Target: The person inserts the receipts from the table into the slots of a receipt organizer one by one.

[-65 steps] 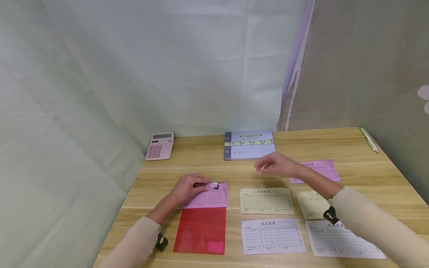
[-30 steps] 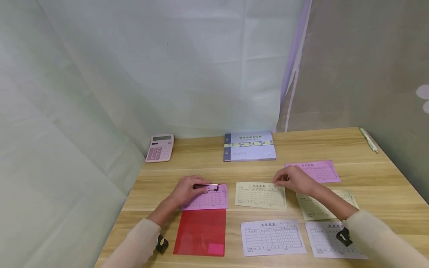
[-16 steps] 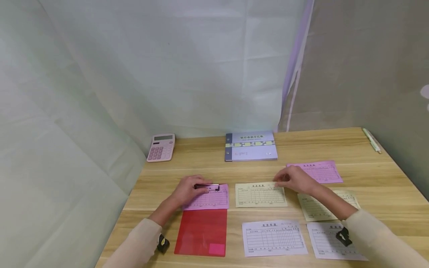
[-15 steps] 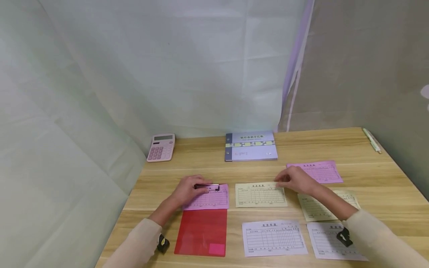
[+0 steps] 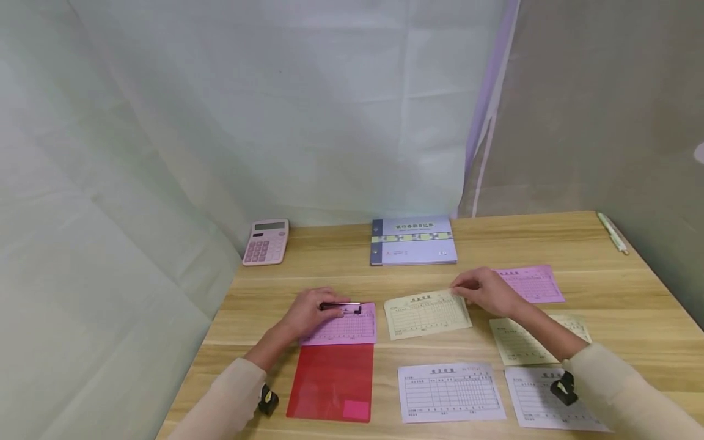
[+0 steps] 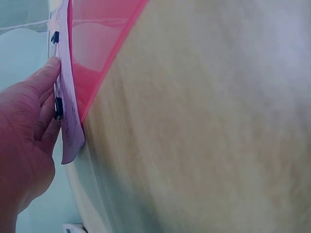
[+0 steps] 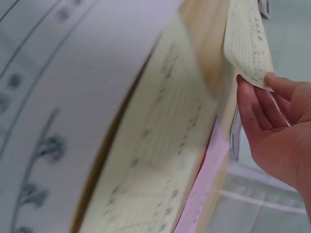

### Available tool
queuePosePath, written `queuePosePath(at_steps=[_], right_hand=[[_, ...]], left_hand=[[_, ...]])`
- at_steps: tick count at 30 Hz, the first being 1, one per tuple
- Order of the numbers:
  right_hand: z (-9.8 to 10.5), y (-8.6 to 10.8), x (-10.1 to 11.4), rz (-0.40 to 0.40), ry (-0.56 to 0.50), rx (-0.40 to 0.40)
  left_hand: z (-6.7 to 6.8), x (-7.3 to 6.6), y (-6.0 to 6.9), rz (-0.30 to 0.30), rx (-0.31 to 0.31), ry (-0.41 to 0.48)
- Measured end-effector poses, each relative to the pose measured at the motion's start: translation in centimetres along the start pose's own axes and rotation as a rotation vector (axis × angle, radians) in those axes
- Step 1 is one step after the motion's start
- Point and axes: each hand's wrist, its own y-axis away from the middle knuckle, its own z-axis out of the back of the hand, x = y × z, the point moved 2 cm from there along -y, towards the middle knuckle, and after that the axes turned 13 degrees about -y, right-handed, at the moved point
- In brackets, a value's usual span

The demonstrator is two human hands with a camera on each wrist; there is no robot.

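My left hand (image 5: 307,313) grips the top of a red translucent clipboard (image 5: 329,376) at its metal clip (image 5: 352,310). Under the clip lies a pink receipt slip (image 5: 352,327); in the left wrist view the thumb presses the clip (image 6: 57,77) and the slip's edge curls away from the board. Between finger and thumb, my right hand (image 5: 488,292) pinches the top right corner of a pale yellow receipt slip (image 5: 426,315). That corner is raised off the table in the right wrist view, where the slip (image 7: 249,41) bends slightly.
Two white slips (image 5: 451,392) (image 5: 550,400), another yellow slip (image 5: 519,343) and another pink slip (image 5: 532,285) lie on the wooden table. Along the back are a pink calculator (image 5: 266,242), a blue-grey account book (image 5: 414,241) and a pen (image 5: 613,233). Curtains hang behind.
My right hand came down from above the table to the yellow slip, shifted it slightly up and left, and now lifts its right corner. My left hand stays at the clipboard's clip.
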Motion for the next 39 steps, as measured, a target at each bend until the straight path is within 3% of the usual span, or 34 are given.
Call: queuePosePath(at_steps=[4,10,15,20,29,34,39], right_hand=[[-0.3,-0.6,1.1,-0.008,-0.119,-0.002],[-1.0,-2.1,3.5,0.036,-0.181,0.041],[-2.7,-3.4,5.0,0.039,-0.259,0.096],[-5.0,-4.7,5.7,-0.013,-0.317,0.126],[-10.5,-6.3,5.5,-0.134,-0.283,0.152],[-13.0,-6.8,5.4,-0.136,-0.226,0.161],[-15.1,-7.3,5.1,-0.165,-0.227,0.112]], left_hand=[[-0.1,0.0,0.0,-0.007,-0.003,-0.005],[-0.1,0.1,-0.2,-0.051,-0.015,-0.031],[-0.1,0.2,-0.3,-0.113,-0.055,-0.047],[-0.2,0.3,-0.5,-0.149,-0.092,-0.088],[0.5,0.1,-0.7,-0.131,0.019,-0.055],[0.7,0.2,-0.8,-0.155,0.025,-0.055],[0.7,0.2,-0.8,-0.176,0.016,-0.047]])
